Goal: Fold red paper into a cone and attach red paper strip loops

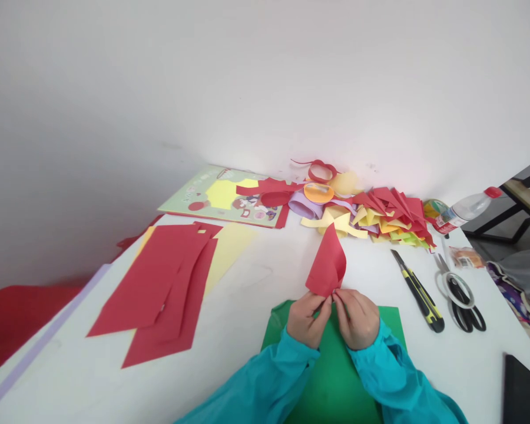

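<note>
A red paper piece (325,263), curled into a cone-like shape with its tip pointing up, stands between my two hands. My left hand (308,318) pinches its lower left edge between thumb and fingers. At its lower right corner, the fingertips of my right hand (358,318) are closed on the same paper, and the fingers of both hands nearly meet there. Both hands are above a green sheet (331,377) lying on the white table. My forearms, in blue-green sleeves, cover part of that sheet.
Red sheets (159,282) lie stacked at left. A printed pad (194,191) with paper cutouts is at the back, beside paper loops (307,203) and a folded-paper pile (393,212). At right are a utility knife (419,291), scissors (466,315), a tape roll (468,288) and a bottle (468,209).
</note>
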A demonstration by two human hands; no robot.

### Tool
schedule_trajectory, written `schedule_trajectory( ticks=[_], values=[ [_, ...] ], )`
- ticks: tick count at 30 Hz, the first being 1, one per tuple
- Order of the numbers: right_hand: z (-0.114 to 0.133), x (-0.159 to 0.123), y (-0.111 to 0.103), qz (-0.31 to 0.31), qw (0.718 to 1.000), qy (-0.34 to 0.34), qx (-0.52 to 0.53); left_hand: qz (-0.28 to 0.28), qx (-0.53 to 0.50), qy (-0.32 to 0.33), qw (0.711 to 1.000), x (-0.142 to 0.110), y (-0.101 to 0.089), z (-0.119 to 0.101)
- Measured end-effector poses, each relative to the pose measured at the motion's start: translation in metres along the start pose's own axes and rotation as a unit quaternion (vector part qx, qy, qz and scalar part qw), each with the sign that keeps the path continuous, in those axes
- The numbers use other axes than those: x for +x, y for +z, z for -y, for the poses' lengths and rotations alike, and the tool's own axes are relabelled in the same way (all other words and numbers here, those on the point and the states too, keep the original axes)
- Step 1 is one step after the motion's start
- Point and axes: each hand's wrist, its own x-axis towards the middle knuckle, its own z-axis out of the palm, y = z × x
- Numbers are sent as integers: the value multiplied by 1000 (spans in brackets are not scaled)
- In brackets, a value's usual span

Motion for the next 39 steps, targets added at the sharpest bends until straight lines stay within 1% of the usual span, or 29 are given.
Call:
schedule_trajectory(
  ticks=[5, 11, 17, 21, 25, 27, 29, 33, 35, 39],
  values=[
    [-1, -1, 1, 6, 1000, 2, 2, 21, 4, -9, 1000, 2, -3, -3],
    [-2, -3, 2, 5, 1000, 7, 15, 16, 10, -25, 1000, 0, -2, -1],
    [-2, -2, 2, 8, 1000, 7, 24, 0, -2, -25, 1000, -2, 2, 4],
    [-2, -3, 2, 7, 1000, 7, 21, 12, 5, -34, 999, -2, 1, 3],
    [-2, -3, 2, 10, 1000, 12, 23, 5, 9, -35, 999, -1, 1, 2],
    [-1, -3, 2, 11, 1000, 15, 24, 15, 9, -37, 999, -1, 1, 2],
    [-1, -3, 2, 10, 1000, 15, 20, 17, 7, -35, 999, -1, 1, 3],
    [-1, -4, 3, 15, 1000, 16, 12, -4, 11, -13, 1000, -3, 3, 5],
    [-1, -4, 3, 19, 1000, 16, 10, -5, 15, -6, 1000, -3, 3, 6],
    [-1, -4, 3, 14, 1000, 10, 0, -8, 23, 15, 1000, -2, 2, 2]
  ],
)
